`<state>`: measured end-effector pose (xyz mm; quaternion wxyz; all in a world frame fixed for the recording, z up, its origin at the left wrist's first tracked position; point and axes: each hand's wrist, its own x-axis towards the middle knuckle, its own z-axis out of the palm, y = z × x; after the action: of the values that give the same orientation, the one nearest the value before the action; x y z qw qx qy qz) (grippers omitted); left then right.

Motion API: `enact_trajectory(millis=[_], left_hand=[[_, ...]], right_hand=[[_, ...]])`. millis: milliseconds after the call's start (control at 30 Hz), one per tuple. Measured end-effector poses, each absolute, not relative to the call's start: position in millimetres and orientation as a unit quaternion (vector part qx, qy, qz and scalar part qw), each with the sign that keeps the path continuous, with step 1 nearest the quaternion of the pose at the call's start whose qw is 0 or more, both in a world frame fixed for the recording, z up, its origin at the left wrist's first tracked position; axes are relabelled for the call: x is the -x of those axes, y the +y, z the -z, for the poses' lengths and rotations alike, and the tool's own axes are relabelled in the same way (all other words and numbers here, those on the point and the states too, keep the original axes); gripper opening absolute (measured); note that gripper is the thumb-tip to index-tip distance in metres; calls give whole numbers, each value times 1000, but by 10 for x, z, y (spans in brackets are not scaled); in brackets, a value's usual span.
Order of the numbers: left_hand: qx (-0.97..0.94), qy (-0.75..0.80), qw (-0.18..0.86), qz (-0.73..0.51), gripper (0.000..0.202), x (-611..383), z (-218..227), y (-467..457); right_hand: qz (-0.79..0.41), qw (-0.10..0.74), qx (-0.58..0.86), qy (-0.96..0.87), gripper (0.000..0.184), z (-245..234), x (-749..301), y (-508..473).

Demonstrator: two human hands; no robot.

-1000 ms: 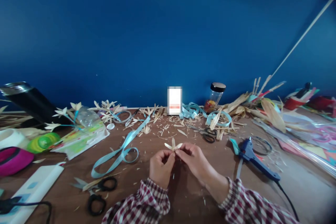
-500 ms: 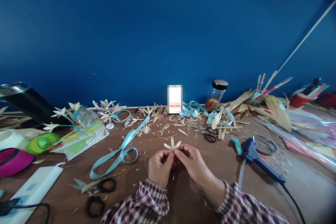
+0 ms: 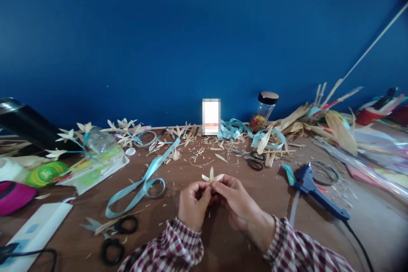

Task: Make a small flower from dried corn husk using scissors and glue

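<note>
Between my two hands is a small cream flower (image 3: pixel 212 175) made of pointed husk-like petals, its petals fanning up and outward. My left hand (image 3: pixel 194 204) pinches its base from the left, thumb against the fingers. From the right, my right hand (image 3: pixel 237 199) closes on the same base with thumb and forefinger. The fingertips of both hands meet there and hide the flower's lower end. Left of my hands lies a loose light-blue ribbon (image 3: pixel 145 182). Black-handled scissors (image 3: pixel 111 238) rest open near my left sleeve.
A blue glue gun (image 3: pixel 318 195) lies at right with its cord running forward. Husk scraps, a second pair of scissors (image 3: pixel 255 159) and a lidded jar (image 3: pixel 264 110) are along the back. A white power strip (image 3: pixel 38 229) and finished flowers (image 3: pixel 66 136) stand left.
The view has shifted slightly. The flower has turned a little between my fingertips, its petals now leaning more to the right; both hands keep their pinch.
</note>
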<state>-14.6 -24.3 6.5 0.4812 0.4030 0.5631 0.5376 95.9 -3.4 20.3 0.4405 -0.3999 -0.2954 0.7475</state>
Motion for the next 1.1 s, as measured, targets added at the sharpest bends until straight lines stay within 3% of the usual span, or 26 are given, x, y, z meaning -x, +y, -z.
enact_trajectory(millis=[667,1100], left_hand=[[-385,523,529,-546,21,180,-9,-250],[-272,501,614,-546,28,166,-48,-215]], right_hand=[[-746,456,389,-290,33,-139,-961,-38],[-739,467,382,-299,35,-113,-953,-56]])
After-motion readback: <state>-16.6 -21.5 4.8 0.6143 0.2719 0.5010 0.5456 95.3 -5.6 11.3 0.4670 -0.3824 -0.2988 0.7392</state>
